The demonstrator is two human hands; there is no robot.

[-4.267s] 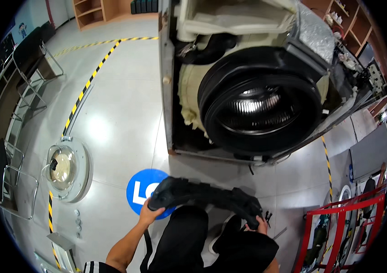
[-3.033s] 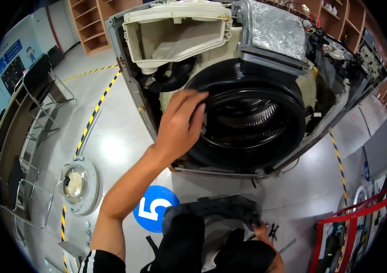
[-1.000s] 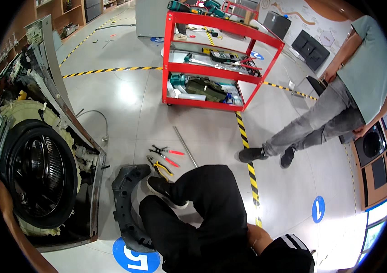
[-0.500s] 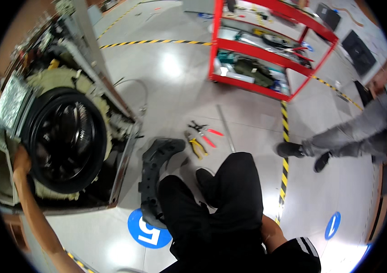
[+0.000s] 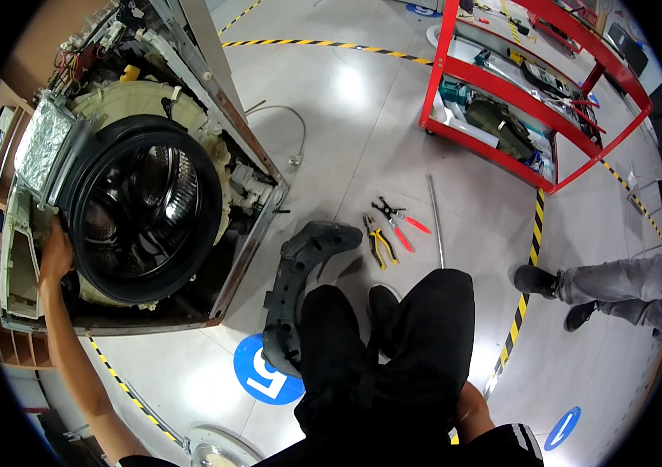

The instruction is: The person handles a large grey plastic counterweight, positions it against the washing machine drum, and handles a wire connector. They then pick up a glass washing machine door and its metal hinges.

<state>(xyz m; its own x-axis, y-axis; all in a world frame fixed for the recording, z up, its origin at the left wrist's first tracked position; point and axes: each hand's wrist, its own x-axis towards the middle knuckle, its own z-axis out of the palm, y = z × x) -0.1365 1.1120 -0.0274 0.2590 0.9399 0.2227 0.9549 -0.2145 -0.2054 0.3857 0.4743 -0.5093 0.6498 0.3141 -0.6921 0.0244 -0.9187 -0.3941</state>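
A washing machine with its front off stands at my left, its steel drum [image 5: 140,210] ringed by a black rubber door gasket [image 5: 210,183]. My left hand [image 5: 55,253] reaches to the gap between the gasket and a pale plastic housing [image 5: 16,272]. Its fingers are closed around the housing's inner edge; their tips are partly hidden. My right forearm [image 5: 472,411] goes down beside my thigh, and the hand is out of sight. Near my left knee lies a dark curved counterweight [image 5: 284,288] on the floor.
Ahead on the floor lie yellow-handled pliers [image 5: 378,241], red-handled pliers [image 5: 401,224] and a thin metal rod [image 5: 435,222]. A red tool cart [image 5: 494,159] stands at the far right. Another person's legs [image 5: 603,284] are at right. A round door [image 5: 218,450] shows at the bottom edge.
The view has shifted, so the machine, floor tools and cart sit further right in the picture. My left hand stays at the same spot beside the gasket.
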